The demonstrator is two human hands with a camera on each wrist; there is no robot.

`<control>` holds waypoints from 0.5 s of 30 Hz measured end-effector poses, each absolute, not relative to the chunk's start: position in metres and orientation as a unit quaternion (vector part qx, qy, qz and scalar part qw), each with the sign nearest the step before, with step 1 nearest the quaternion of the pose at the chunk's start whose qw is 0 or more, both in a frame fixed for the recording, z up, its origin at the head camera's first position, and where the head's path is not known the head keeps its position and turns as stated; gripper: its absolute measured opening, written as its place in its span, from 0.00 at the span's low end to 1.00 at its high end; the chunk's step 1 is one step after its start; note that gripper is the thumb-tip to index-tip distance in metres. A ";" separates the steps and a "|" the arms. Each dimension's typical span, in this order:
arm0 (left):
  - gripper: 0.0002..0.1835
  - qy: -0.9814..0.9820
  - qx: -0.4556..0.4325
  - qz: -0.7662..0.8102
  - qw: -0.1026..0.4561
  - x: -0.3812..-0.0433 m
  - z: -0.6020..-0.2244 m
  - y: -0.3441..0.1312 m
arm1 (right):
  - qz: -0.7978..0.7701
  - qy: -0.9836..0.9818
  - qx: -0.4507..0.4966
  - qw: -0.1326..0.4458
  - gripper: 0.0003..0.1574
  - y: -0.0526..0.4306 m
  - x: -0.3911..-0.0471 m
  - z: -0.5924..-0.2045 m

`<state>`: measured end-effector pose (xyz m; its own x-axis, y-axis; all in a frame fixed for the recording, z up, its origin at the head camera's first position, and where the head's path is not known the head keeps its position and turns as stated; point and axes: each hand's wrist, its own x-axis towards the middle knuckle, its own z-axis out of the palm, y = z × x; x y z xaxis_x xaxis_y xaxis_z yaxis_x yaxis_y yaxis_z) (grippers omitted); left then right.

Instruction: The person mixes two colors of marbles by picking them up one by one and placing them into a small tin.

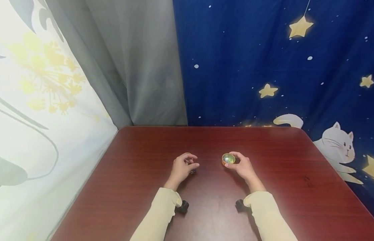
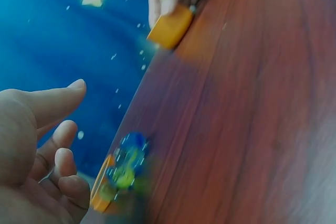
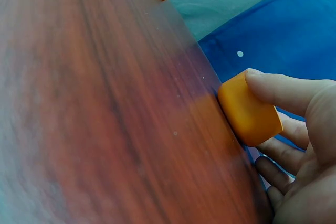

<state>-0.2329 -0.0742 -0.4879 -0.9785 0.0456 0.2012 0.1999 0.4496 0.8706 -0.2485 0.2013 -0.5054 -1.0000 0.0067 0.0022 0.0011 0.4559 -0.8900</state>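
Observation:
My right hand (image 1: 243, 167) holds a small round orange cup (image 1: 224, 163) between thumb and fingers, close over the table. Its mouth faces up and looks shiny pale green inside in the head view. In the right wrist view the thumb lies along the smooth orange wall of the cup (image 3: 251, 109). Left of it, my left hand (image 1: 181, 169) hovers with thumb and fingers apart and nothing between them. Beside that hand in the left wrist view lie glassy blue and yellow-green pieces (image 2: 127, 163) against an orange piece (image 2: 102, 192), blurred. The left hand mostly hides them in the head view.
Both hands work over a dark red wooden table (image 1: 144, 147) with rounded far corners. Behind it hang a grey curtain (image 1: 153, 67) and a blue curtain (image 1: 229, 67) with stars. A white patterned curtain (image 1: 54, 140) runs along the left edge.

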 end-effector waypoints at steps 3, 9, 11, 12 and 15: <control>0.13 -0.850 -0.065 -0.516 0.088 -0.235 -0.489 -0.086 | 0.523 -0.852 -0.003 0.000 0.38 0.201 -0.249 -0.505; 0.13 -0.858 -0.054 -0.503 0.093 -0.240 -0.489 -0.101 | 0.519 -0.855 -0.007 -0.001 0.39 0.203 -0.250 -0.506; 0.12 -0.860 -0.052 -0.500 0.093 -0.240 -0.490 -0.104 | 0.518 -0.855 -0.007 -0.001 0.39 0.203 -0.250 -0.505; 0.12 -0.860 -0.051 -0.498 0.093 -0.240 -0.490 -0.105 | 0.519 -0.855 -0.006 0.000 0.39 0.203 -0.250 -0.505; 0.13 -0.866 -0.051 -0.489 0.095 -0.239 -0.492 -0.108 | 0.519 -0.854 -0.005 0.000 0.38 0.202 -0.250 -0.505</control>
<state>-0.2389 -0.1082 -0.4919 -0.9770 -0.0046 0.2133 0.1802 0.5175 0.8365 -0.2497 0.2024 -0.5053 -1.0000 0.0084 -0.0044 0.0078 0.4603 -0.8877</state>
